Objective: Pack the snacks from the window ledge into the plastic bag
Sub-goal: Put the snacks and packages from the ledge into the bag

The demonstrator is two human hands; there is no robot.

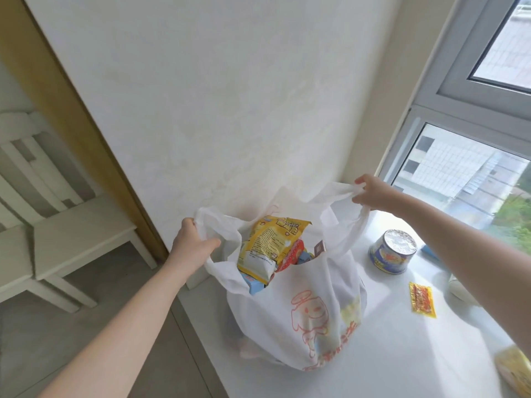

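Note:
A white plastic bag (301,308) with an orange cartoon print stands on the white window ledge (402,340), bulging with snacks. A yellow snack packet (265,245) sticks out of its mouth beside red and blue packs. My left hand (191,244) grips the bag's left handle. Up toward the window, my right hand (370,193) grips the right handle, so the mouth is held wide. On the ledge to the right sit a foil-lidded cup (392,251), a small yellow-red sachet (422,300) and a yellow packet (514,369) at the frame's edge.
A white wall stands directly behind the bag. The window (465,173) lines the ledge's far right side. A pale wooden chair (57,225) stands on the floor at left, past a wooden frame. Something white (459,291) lies partly hidden under my right forearm.

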